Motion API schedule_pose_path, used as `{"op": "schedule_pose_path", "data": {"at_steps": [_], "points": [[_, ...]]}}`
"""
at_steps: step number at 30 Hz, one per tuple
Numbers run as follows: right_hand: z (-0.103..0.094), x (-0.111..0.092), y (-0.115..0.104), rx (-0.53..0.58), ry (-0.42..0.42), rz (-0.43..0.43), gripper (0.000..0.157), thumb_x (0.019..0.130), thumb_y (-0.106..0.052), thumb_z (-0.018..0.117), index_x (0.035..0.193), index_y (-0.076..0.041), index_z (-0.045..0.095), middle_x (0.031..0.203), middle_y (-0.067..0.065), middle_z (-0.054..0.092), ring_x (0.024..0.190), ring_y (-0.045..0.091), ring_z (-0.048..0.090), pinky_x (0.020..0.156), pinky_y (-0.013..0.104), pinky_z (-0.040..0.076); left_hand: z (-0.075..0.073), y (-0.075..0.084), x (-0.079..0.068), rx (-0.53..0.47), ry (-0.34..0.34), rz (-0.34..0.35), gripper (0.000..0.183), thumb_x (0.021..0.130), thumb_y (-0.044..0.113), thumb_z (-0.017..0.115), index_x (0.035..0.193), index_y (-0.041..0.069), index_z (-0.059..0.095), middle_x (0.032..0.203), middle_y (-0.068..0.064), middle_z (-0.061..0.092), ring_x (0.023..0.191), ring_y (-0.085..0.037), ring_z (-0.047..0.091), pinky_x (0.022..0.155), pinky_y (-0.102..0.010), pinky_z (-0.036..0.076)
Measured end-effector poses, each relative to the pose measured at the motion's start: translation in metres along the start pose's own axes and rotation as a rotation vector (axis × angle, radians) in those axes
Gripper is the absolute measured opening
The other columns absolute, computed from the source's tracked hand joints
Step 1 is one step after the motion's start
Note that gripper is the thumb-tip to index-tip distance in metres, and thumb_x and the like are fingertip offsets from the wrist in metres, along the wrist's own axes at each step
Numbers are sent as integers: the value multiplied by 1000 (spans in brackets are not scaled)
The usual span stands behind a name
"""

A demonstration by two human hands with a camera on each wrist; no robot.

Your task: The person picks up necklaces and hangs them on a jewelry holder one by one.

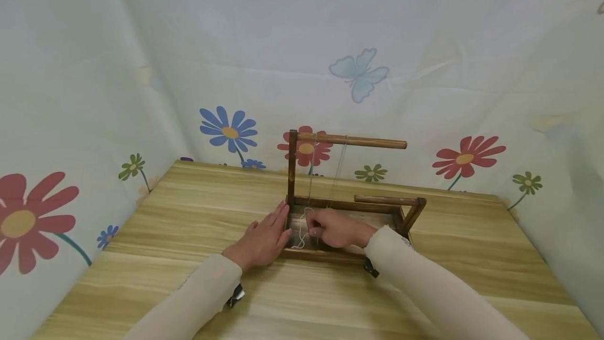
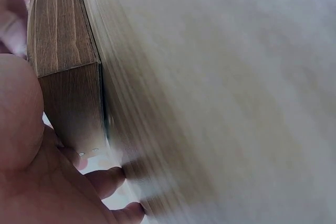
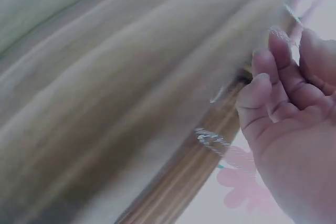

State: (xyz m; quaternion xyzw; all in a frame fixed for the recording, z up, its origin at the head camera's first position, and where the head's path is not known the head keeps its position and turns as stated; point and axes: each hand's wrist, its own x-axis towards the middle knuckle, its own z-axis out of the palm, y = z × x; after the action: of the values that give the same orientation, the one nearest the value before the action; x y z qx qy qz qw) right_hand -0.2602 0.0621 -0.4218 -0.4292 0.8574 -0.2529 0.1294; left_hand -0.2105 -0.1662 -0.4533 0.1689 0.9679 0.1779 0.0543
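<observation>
A dark wooden jewelry stand with a shallow tray (image 1: pixel 325 256) sits on the table, its tall upright and upper bar (image 1: pixel 373 141) at the left. Thin silvery necklaces (image 1: pixel 310 177) hang from that bar. Over the tray, my right hand (image 1: pixel 342 229) pinches a pale, thin chain necklace (image 3: pixel 280 33) between thumb and forefinger; part of a pale strand (image 1: pixel 302 224) trails onto the tray floor. My left hand (image 1: pixel 264 237) rests against the tray's left end, its fingers extended forward and the thumb at the corner. In the left wrist view, two fingertips (image 2: pixel 137 212) touch the tabletop.
A lower, shorter bar (image 1: pixel 377 200) juts leftward from a post at the tray's right end. The wood-grain table (image 1: pixel 212 198) extends around the stand. Behind and at the sides hangs a pale cloth (image 1: pixel 283 25) printed with flowers and a butterfly.
</observation>
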Motion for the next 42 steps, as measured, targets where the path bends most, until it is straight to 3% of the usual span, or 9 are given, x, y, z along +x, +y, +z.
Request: {"op": "schedule_pose_path", "data": {"at_steps": [9, 19, 29, 34, 38, 42], "points": [[-22, -13, -28, 177, 197, -34, 16, 104, -5, 59, 90, -10, 56, 82, 3, 57, 73, 10, 49, 71, 25, 43, -5, 1, -1, -16, 4, 1, 67, 113, 39, 37, 168, 7, 14, 178, -7, 10, 159, -36, 30, 120, -72, 27], [-55, -30, -65, 294, 299, 11, 9, 105, -4, 56, 105, -7, 65, 97, 12, 68, 84, 14, 64, 74, 28, 53, -6, 1, -3, -21, 18, 7, 67, 113, 37, 40, 168, 7, 15, 177, -9, 12, 159, -36, 30, 120, -72, 28], [-86, -40, -75, 451, 382, 86, 12, 104, 0, 58, 106, 2, 70, 97, 26, 73, 87, 27, 72, 77, 32, 60, -5, 1, -5, -16, 9, 5, 67, 113, 38, 39, 168, 7, 15, 177, -8, 11, 159, -36, 30, 120, -72, 28], [-100, -45, -78, 444, 423, 117, 12, 103, -1, 62, 106, 2, 72, 97, 22, 76, 88, 32, 74, 78, 34, 61, -5, 4, -5, -17, 4, 2, 67, 113, 38, 38, 168, 8, 15, 178, -8, 11, 159, -36, 30, 121, -71, 27], [-110, -49, -78, 449, 443, 133, 13, 102, -2, 62, 107, 2, 74, 98, 18, 79, 86, 26, 75, 78, 33, 63, -4, 5, -5, -22, 0, -2, 67, 113, 38, 38, 168, 8, 14, 178, -7, 11, 159, -35, 30, 121, -71, 26], [-118, -53, -77, 526, 446, 149, 14, 102, -1, 63, 110, 1, 74, 99, 14, 79, 91, 29, 77, 82, 38, 64, -4, 6, -6, -22, -6, 1, 67, 113, 38, 38, 168, 8, 14, 178, -7, 10, 160, -34, 29, 121, -71, 26]]}}
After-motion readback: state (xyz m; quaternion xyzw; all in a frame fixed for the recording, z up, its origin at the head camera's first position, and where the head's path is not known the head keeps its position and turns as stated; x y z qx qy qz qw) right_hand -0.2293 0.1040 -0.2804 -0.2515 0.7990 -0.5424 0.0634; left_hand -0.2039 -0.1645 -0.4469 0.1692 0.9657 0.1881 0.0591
